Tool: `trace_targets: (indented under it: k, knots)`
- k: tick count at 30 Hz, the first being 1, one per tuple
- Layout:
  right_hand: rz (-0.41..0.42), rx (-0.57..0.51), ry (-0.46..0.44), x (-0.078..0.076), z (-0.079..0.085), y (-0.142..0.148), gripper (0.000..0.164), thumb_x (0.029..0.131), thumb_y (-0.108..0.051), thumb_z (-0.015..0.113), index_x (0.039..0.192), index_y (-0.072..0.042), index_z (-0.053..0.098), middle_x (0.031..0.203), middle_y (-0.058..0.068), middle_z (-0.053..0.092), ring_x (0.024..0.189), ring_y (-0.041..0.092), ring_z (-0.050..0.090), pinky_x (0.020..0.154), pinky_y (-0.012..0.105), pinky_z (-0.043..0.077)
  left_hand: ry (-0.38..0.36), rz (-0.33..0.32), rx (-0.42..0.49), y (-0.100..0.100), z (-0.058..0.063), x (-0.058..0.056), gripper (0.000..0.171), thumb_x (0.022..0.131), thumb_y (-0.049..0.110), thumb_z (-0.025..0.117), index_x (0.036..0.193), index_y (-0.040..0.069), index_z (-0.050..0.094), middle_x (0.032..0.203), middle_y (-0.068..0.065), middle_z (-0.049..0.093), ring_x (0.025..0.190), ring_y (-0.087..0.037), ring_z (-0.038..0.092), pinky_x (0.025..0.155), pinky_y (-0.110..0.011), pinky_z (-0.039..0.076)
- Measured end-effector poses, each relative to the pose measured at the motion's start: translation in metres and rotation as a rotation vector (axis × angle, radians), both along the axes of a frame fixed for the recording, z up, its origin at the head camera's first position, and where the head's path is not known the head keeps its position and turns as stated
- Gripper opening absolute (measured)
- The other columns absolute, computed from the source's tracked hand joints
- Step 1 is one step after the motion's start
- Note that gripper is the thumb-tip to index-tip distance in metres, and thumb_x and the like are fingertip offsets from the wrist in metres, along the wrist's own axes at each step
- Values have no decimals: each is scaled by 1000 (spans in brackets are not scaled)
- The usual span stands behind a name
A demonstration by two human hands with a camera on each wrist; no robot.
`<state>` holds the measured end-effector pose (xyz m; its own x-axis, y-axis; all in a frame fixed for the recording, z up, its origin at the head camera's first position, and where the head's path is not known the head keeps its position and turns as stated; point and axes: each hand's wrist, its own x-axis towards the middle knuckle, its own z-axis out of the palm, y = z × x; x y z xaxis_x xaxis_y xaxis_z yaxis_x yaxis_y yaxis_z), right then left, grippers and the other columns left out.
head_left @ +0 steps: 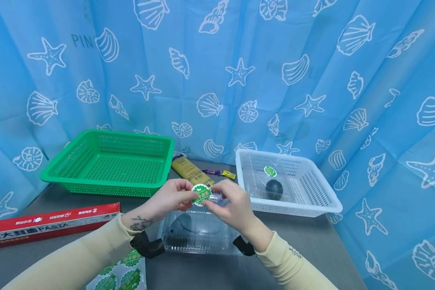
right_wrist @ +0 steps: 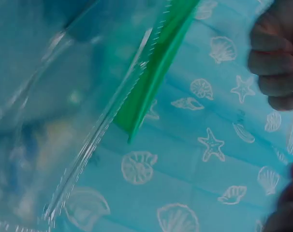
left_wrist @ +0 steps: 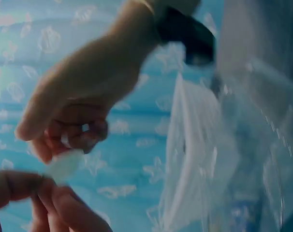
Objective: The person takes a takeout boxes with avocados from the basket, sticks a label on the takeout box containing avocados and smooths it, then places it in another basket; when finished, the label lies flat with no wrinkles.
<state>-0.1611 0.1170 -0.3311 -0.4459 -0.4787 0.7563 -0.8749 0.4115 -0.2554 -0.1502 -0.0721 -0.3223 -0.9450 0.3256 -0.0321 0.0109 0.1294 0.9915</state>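
A round green-and-white sticker (head_left: 201,194) is raised above a closed clear plastic box (head_left: 212,235). My left hand (head_left: 174,196) pinches its left side between thumb and fingers. At the right edge, my right hand (head_left: 235,204) grips it with thumb and forefinger. The left wrist view catches the sticker's pale side (left_wrist: 65,166) between the fingers of both hands. A dark rounded object (head_left: 183,222) shows through the box, which stands on the grey table below my wrists. A sheet of similar stickers (head_left: 130,278) lies by my left forearm, partly covered by the sleeve.
A green basket (head_left: 108,186) stands at the back left, a red pasta box (head_left: 54,223) before it. Behind my hands lie a yellow packet (head_left: 192,171) and small wrapped sweets (head_left: 228,174). The white basket (head_left: 293,207) at right holds another clear box with a green sticker and dark object.
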Motion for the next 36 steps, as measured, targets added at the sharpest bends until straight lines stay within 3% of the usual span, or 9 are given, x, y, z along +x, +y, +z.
trace_targets:
  k: [3,5,7,9,15,20,25,30,36]
  knots:
    - [-41,-65,-540,-6,5,2,26,76,-33,65,86,-9,60,76,1,58,61,11,48,51,25,43,11,-50,-71,-5,-1,-9,18,80,16,59,86,0,53,73,-7,57,62,-19,55,56,-32,48]
    - [-58,-58,-822,-11,8,2,25,78,-32,62,85,-9,61,75,3,57,60,12,49,52,26,44,12,-77,-128,-7,-3,-14,18,80,18,60,85,2,54,75,-7,57,63,-20,55,54,-31,46]
    - [-62,-7,-982,-16,8,1,23,79,-29,62,81,-7,61,71,4,58,60,13,49,53,30,45,5,-105,-178,-7,-6,-20,18,80,19,59,85,3,54,76,-7,57,63,-19,54,52,-29,44]
    - [-81,38,-1055,-20,7,1,21,79,-25,63,78,-4,61,67,5,57,58,13,49,53,31,46,9,-120,-230,-7,-10,-25,17,79,19,61,83,4,55,75,-7,57,61,-17,53,50,-28,43]
    - [-190,140,-1101,-30,-3,-4,21,75,-16,65,62,-2,57,56,4,54,47,11,45,44,25,40,96,-131,-452,4,-20,-38,13,72,12,65,73,6,53,57,-3,52,44,-10,41,41,-21,34]
    - [-274,339,-1039,-35,-13,-10,31,68,-13,67,46,-11,44,42,-4,42,36,7,30,35,19,25,187,-179,-670,16,-23,-43,19,64,3,60,58,11,43,46,4,35,39,-9,28,38,-21,26]
    - [-334,484,-943,-35,-15,-14,28,63,-13,67,47,-13,45,43,-6,41,37,7,31,34,20,25,290,-239,-795,26,-27,-47,34,59,-4,53,47,16,28,43,6,18,40,-9,14,38,-22,17]
    - [-381,583,-895,-36,-19,-18,18,63,-20,70,56,-11,56,51,-5,52,42,9,38,37,23,31,349,-247,-850,32,-31,-48,30,65,5,63,48,14,41,41,8,30,37,-7,26,35,-21,25]
    - [-463,708,-733,-36,-25,-22,25,62,-32,72,75,-12,63,68,-2,58,55,13,48,42,29,39,395,-219,-905,37,-38,-47,20,74,25,63,62,10,59,49,5,47,40,-8,40,38,-22,34]
